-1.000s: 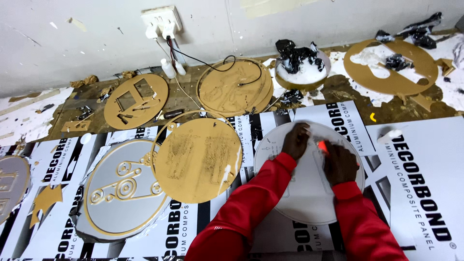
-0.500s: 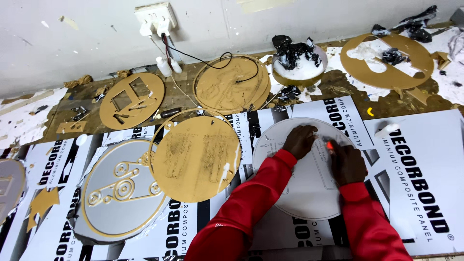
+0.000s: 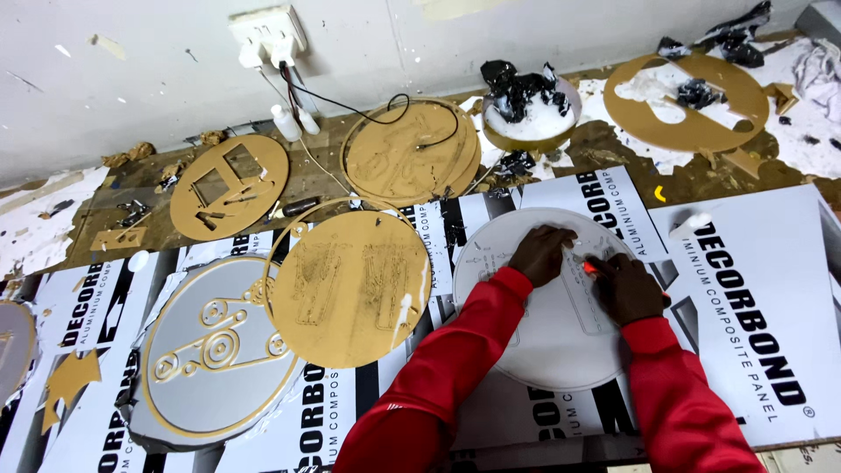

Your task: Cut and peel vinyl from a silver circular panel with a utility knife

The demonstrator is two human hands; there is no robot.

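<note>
White printed composite panels (image 3: 753, 307) are being used as cover over the worktop, matte and flat. A pale grey disc (image 3: 547, 342) is lying on them at 5 o'clock in the head view, smooth, with thin drawn lines. It is being pinned by the left hand (image 3: 541, 254), fingers together and flat on its 12 o'clock edge. The right hand (image 3: 629, 289) is resting at the disc's 2 o'clock, nearer the lines, fingers clamped on a small orange tool (image 3: 590, 267) pointing toward 10 o'clock. A rough tan disc (image 3: 349, 289) is lying at 9 o'clock.
</note>
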